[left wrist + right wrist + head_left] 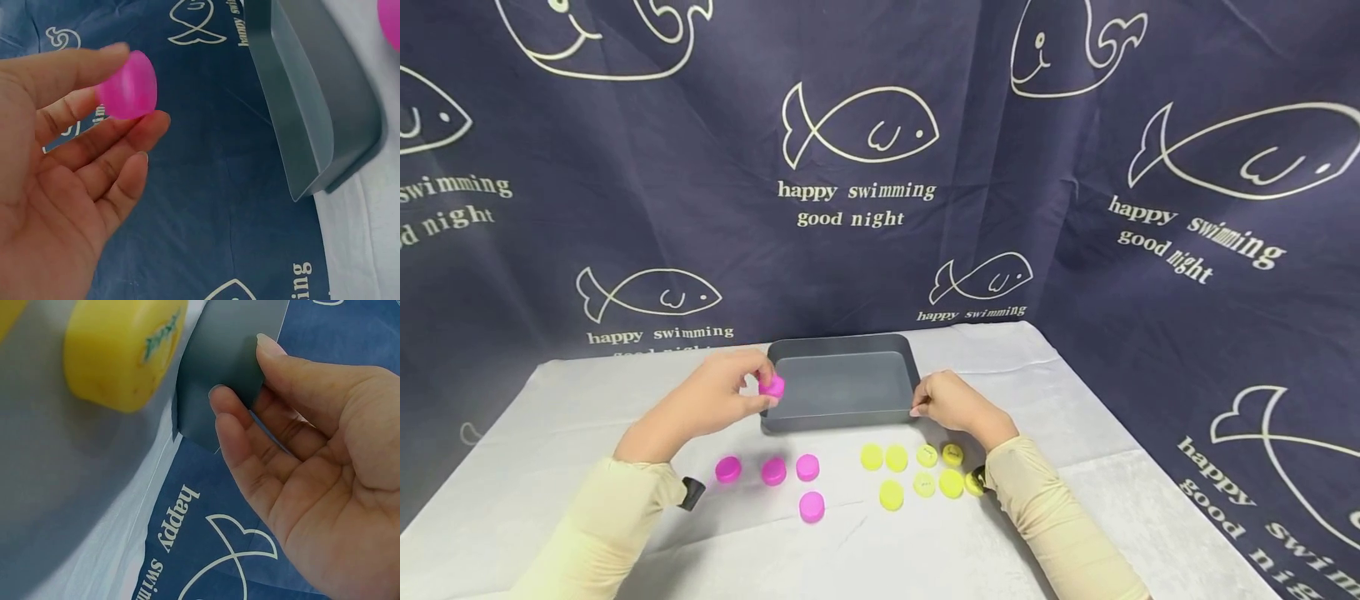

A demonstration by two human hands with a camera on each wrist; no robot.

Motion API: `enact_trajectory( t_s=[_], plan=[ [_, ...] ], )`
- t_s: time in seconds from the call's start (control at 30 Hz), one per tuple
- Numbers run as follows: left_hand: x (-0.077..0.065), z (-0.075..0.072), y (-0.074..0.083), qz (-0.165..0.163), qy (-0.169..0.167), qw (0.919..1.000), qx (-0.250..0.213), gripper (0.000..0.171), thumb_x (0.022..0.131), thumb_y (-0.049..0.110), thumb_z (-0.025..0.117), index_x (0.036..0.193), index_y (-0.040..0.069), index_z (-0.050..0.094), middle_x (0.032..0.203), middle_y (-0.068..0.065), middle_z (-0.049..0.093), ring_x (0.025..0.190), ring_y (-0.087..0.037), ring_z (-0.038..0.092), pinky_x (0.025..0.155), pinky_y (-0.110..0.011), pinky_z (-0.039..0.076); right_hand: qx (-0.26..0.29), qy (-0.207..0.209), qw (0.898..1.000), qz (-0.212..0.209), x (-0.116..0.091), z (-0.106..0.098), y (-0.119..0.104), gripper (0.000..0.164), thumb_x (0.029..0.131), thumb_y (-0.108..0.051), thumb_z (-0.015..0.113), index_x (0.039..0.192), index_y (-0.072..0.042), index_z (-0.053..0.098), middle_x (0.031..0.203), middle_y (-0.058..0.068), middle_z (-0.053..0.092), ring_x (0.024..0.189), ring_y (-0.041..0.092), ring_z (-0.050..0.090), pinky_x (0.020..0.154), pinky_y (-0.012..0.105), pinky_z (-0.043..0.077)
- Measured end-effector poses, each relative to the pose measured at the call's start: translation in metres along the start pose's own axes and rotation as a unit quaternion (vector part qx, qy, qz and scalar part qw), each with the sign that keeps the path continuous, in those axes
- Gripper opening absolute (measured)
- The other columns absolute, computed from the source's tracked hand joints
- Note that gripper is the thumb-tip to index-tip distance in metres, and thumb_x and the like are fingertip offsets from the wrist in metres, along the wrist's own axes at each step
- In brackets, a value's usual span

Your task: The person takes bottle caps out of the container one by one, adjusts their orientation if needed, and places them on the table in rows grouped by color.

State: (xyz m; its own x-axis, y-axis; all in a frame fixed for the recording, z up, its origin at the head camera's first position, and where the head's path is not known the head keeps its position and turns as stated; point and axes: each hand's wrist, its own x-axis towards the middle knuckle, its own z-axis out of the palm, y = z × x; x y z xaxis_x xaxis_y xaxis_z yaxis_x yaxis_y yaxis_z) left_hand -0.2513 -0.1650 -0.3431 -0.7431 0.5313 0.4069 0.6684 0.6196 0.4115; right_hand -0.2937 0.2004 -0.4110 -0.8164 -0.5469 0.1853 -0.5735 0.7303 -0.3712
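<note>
In the head view my left hand [726, 392] pinches a pink bottle cap [771, 386] between thumb and fingers, over the left rim of a dark grey tray [842, 418]. The left wrist view shows the same pink cap [130, 87] at the fingertips, the tray's wall [340, 81] off to the right. My right hand [953, 400] is at the tray's near right corner. Up close, the right hand's [312, 450] thumb and curled fingers hold the grey tray's corner [219, 369].
Several pink caps [773, 472] lie on the white cloth [760, 550] nearer the body on the left. Several yellow caps [891, 495], some with print on top, lie to their right, one partly behind the right wrist. A dark fish-print curtain [865, 275] hangs behind the table.
</note>
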Motion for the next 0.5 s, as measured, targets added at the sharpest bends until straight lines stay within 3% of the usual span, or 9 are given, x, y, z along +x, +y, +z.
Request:
enact_trajectory(
  t_s=[0.17, 0.3, 0.5],
  plan=[
    [-0.017, 0.009, 0.007, 0.015, -0.069, 0.9975, -0.001, 0.035, 0.072, 0.008, 0.085, 0.070, 0.022, 0.053, 0.076, 0.016, 0.055, 0.074, -0.006, 0.054, 0.069, -0.029, 0.049, 0.001, 0.000, 1.000, 0.005, 0.000, 0.001, 0.001, 0.010, 0.086, -0.008, 0.077, 0.077, -0.012, 0.076, 0.078, -0.007, 0.070, 0.076, 0.009, 0.063, 0.074, 0.029, 0.054],
    [-0.029, 0.018, 0.014, 0.007, -0.141, 0.9899, -0.009, 0.035, 0.070, 0.009, 0.087, 0.067, 0.021, 0.054, 0.075, 0.016, 0.052, 0.073, -0.005, 0.053, 0.068, -0.026, 0.048, -0.001, 0.000, 1.000, 0.004, 0.001, 0.001, 0.001, 0.010, 0.085, -0.009, 0.077, 0.076, -0.012, 0.076, 0.078, -0.007, 0.071, 0.077, 0.009, 0.064, 0.075, 0.029, 0.054],
    [-0.039, 0.032, 0.021, -0.013, -0.195, 0.9807, -0.012, 0.036, 0.067, 0.008, 0.087, 0.063, 0.020, 0.053, 0.071, 0.015, 0.049, 0.068, -0.002, 0.047, 0.063, -0.023, 0.046, -0.001, -0.002, 1.000, 0.007, 0.000, 0.001, 0.001, 0.008, 0.086, -0.009, 0.077, 0.077, -0.010, 0.077, 0.077, -0.007, 0.070, 0.076, 0.009, 0.063, 0.075, 0.029, 0.054]
  ],
)
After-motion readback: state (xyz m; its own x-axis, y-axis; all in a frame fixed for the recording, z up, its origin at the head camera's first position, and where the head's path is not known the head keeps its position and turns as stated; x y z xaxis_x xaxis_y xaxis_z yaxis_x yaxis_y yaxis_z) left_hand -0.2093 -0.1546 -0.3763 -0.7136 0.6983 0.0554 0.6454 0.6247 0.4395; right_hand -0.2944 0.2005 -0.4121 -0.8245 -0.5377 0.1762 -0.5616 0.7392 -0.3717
